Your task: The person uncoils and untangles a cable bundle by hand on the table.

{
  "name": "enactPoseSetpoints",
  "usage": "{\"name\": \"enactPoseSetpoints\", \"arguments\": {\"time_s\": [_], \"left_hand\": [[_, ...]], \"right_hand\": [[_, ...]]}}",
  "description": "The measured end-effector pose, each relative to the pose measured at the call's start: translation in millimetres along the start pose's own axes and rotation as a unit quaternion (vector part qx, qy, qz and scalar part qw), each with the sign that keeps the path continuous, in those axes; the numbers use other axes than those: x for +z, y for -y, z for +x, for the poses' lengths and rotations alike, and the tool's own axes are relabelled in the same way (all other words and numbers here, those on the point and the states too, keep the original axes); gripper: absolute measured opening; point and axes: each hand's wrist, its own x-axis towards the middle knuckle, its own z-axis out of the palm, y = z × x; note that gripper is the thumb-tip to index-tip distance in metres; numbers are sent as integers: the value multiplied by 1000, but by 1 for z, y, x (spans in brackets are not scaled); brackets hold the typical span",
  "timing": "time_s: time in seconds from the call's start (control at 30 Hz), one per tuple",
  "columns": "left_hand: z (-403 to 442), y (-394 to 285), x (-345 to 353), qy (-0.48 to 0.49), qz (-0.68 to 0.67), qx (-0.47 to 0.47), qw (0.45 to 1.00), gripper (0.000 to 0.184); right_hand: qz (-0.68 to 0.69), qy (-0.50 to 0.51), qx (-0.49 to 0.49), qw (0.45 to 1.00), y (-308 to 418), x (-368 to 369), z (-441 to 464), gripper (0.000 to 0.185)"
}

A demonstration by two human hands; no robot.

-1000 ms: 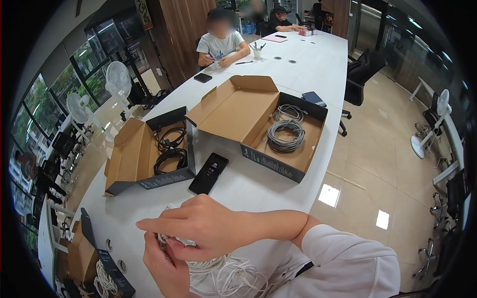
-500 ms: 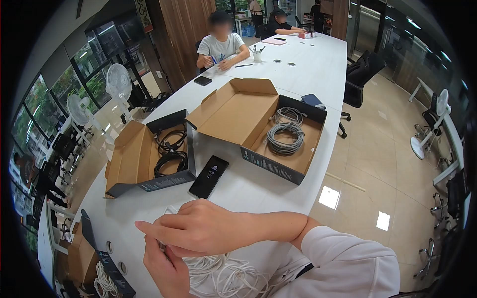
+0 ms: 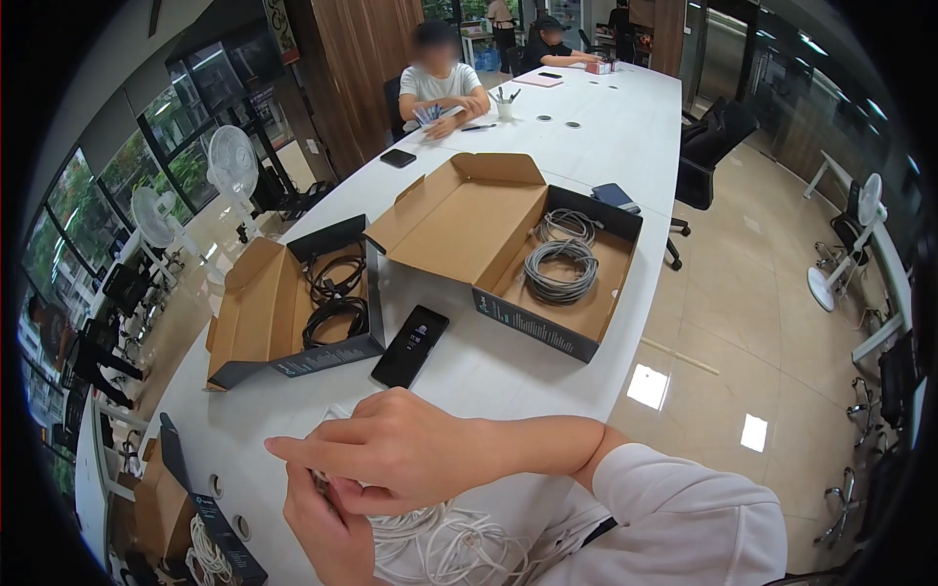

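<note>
My right hand (image 3: 391,454) reaches in from the right and lies over my left hand (image 3: 322,523), with the fingers of both closed round a bit of white cable. Most of what they grip is hidden behind the fingers. Loose loops of white cable (image 3: 454,542) spread on the table just below and right of my hands. Beyond them lies a black phone (image 3: 410,348). An open box (image 3: 327,363) at the left holds coiled black cables (image 3: 335,320). Another open box (image 3: 535,324) at the right holds coiled grey cables (image 3: 562,272).
A third box (image 3: 223,532) with white cable stands at lower left. Across the white table (image 3: 625,127) sits a person (image 3: 440,88) near a phone (image 3: 398,158) and pen cup (image 3: 504,105). Another person (image 3: 549,47) sits farther back. A dark notebook (image 3: 616,197) lies behind the right box.
My hands stay nearly in place, with small finger shifts around the cable. The seated person across the table has drawn their arms together.
</note>
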Motion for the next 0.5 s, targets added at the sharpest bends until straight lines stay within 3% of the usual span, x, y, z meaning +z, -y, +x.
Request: {"name": "enactPoseSetpoints", "arguments": {"time_s": [0.5], "left_hand": [[0, 0, 2, -4, -13, 8, 1000, 29]], "right_hand": [[6, -4, 3, 1000, 0, 0, 0, 63]]}}
